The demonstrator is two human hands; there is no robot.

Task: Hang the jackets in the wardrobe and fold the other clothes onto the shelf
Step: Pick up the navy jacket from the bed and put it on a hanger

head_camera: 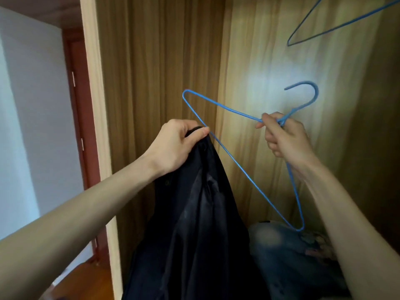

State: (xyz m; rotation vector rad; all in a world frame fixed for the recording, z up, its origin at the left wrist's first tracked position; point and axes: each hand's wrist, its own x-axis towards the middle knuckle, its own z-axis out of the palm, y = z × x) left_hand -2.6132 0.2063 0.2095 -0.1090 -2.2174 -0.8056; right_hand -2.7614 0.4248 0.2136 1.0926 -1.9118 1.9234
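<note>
My left hand [173, 146] clutches the top of a dark jacket [194, 224], which hangs down in front of the open wardrobe [164, 61]. My right hand [285, 137] grips a blue hanger [238, 167] at its neck, tilted, its bottom wire touching my left thumb. Jeans [287, 252] lie below. 1 more hanger [337, 27] hangs above.

Second blue hanger [337, 27], top right — hook and far shoulder cut off by the frame's upper and right edges; what it hangs from is out of view.

Dark jacket [194, 213] — lower part runs off the bottom edge; its top bunches inside the left hand [175, 146], collar not readable.

Held blue hanger [238, 161] — neck twist hidden in the right hand [285, 137].

Jeans [287, 256] at wardrobe bottom — blurred, partly behind the right forearm; the patterned cloth [318, 241] beside them is unidentifiable.
</note>
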